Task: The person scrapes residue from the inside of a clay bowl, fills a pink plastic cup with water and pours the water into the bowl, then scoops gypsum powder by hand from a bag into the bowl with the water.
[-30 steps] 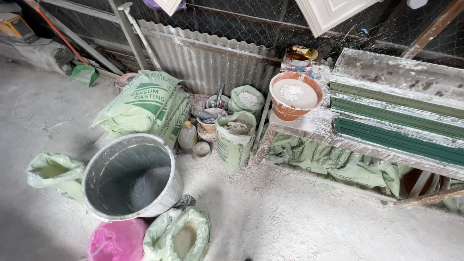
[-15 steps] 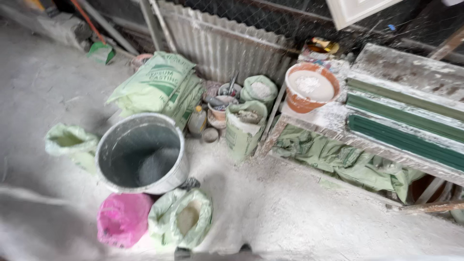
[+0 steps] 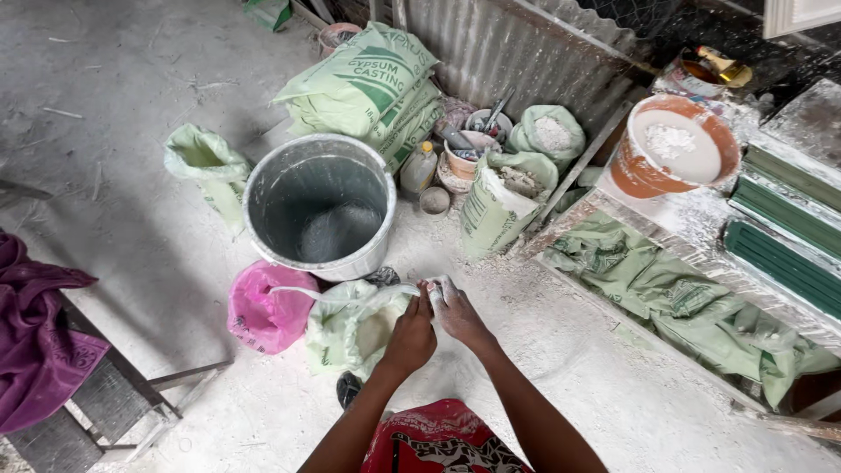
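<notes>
Left hand (image 3: 410, 337): closed round a thin white strip (image 3: 350, 294).
Right hand (image 3: 455, 308): pinching the strip's near end.
Below hands: open green sack (image 3: 355, 328).
Beyond: grey bucket (image 3: 320, 207); pink bag (image 3: 263, 311) left.

Purple cloth (image 3: 35, 342) cut off at left edge — forearms below.
</notes>
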{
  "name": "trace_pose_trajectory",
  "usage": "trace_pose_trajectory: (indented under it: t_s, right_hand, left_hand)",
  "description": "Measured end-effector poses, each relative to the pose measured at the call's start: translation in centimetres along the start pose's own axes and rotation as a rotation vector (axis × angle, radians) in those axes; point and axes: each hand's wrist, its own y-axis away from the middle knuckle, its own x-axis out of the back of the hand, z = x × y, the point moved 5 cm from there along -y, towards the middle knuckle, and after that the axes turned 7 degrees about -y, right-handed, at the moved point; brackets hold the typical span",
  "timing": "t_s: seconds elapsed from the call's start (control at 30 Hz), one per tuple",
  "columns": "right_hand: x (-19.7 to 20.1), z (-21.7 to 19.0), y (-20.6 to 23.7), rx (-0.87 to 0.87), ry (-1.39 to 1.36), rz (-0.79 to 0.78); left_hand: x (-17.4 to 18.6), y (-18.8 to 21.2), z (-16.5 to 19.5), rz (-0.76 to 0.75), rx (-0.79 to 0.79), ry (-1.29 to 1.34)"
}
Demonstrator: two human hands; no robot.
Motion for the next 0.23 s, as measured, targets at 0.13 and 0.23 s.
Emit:
trace_pose_trajectory:
  t_s: [0.13,0.23]
  right_hand:
    - [-1.0,-0.1,0.5,-0.014,0.069,-0.149]
    - [-1.1,1.7,0.9,-0.039,0.21,-0.27]
  left_hand:
    - [1.6,0.5,0.7,-0.171,0.191,0.07]
    - [5.1,0.2,1.2,-0.33,0.344,0.174]
